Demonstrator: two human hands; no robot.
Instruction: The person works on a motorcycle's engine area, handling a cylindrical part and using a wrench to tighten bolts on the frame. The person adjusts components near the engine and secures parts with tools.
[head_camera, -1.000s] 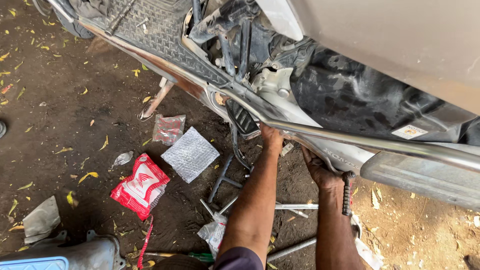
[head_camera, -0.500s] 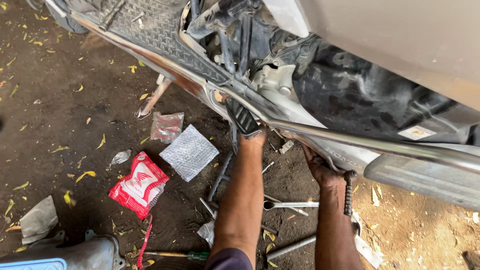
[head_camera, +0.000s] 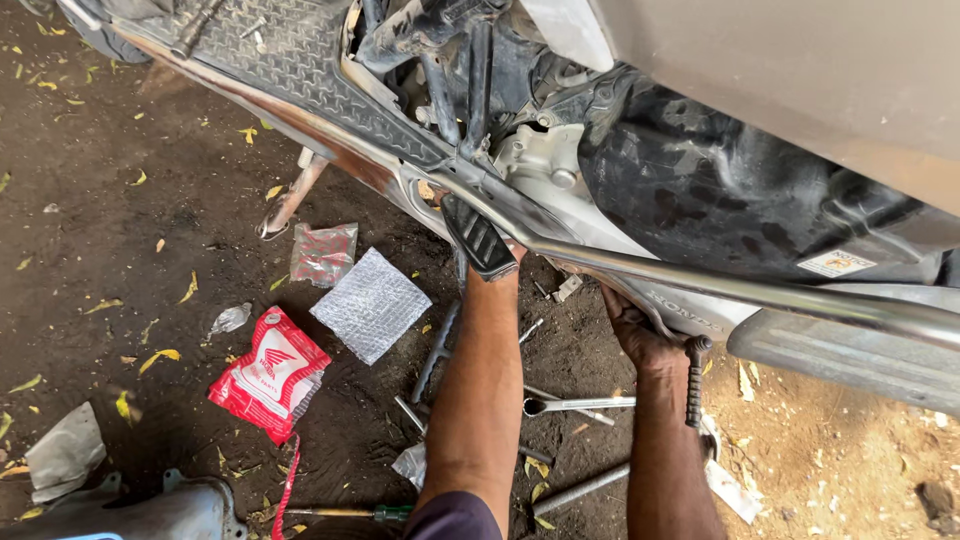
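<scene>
Red packet: a red and white parts packet (head_camera: 268, 372) lies flat on the dirt floor (head_camera: 120, 240) at the left, apparently set down within arm's reach.
Clear bags: a small clear bag with red parts (head_camera: 323, 252) and a silvery bubble-wrap pouch (head_camera: 371, 304) lie just beside the packet, nearer the scooter.
Scooter: a scooter (head_camera: 700, 180) leans across the top of the view, its side panel off, so the frame and engine casing show.
Footrest: a black ribbed footrest (head_camera: 479, 236) folds out from the frame, right above the left wrist.
Left hand: the left hand (head_camera: 500, 262) reaches up under the footrest; its fingers are hidden behind it, so their state cannot be told.
Spanner: a silver ring spanner (head_camera: 577, 404) lies on the floor between the two forearms, with other steel tools near it.
Right hand: the right hand (head_camera: 640, 335) pushes under the scooter's lower edge, fingers tucked out of sight beneath the casing; their grip cannot be told.
Black tool: a black-handled tool (head_camera: 693, 380) stands just beside the right wrist.
</scene>
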